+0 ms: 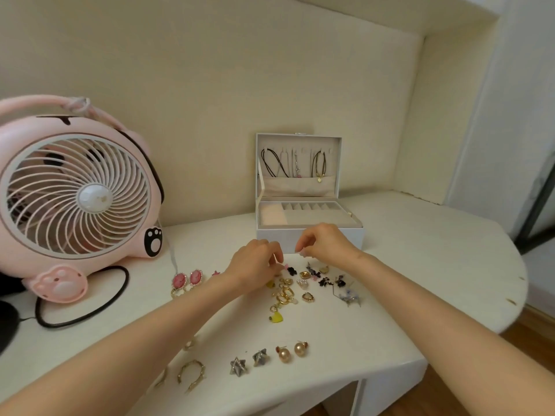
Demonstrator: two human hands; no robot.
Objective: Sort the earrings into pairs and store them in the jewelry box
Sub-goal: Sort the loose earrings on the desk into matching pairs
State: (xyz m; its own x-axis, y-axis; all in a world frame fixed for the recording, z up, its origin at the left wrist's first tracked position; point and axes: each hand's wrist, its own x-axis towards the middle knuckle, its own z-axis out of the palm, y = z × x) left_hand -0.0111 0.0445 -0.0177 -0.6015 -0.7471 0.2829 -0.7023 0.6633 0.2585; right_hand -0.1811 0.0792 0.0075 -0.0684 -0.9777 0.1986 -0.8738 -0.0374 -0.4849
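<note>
Head view. Pink round-grilled fan (pixel 75 199), far left. White jewelry box (pixel 270 240), lid raised, far centre of cream tabletop (pixel 390 280). Loose earrings (pixel 288 292) heaped mid-tabletop; 2 grey star studs (pixel 249 361) and 2 gold pearl studs (pixel 292 351) near. Left hand (pixel 255 262) pinches a small pink earring (pixel 284 266). Right hand (pixel 324 243) has its fingers curled; whether it holds anything cannot be told.

Landmark: jewelry box (pixel 270 241), on the table (pixel 420 265), against the back wall.
- Lid (pixel 300 139) stands upright behind the tray; necklaces (pixel 318 163) hang inside it.
- Fan (pixel 75 199) well to the left, its cable (pixel 84 298) in front of it.
- Left hand (pixel 255 262) and right hand (pixel 324 244) just before the front wall.
- Loose earrings (pixel 300 283) before the hands.
- Oval pair (pixel 187 279) front-left.
- Star studs (pixel 249 361), ball studs (pixel 292 351) and hoop (pixel 192 375) nearest the table's front edge.
</note>
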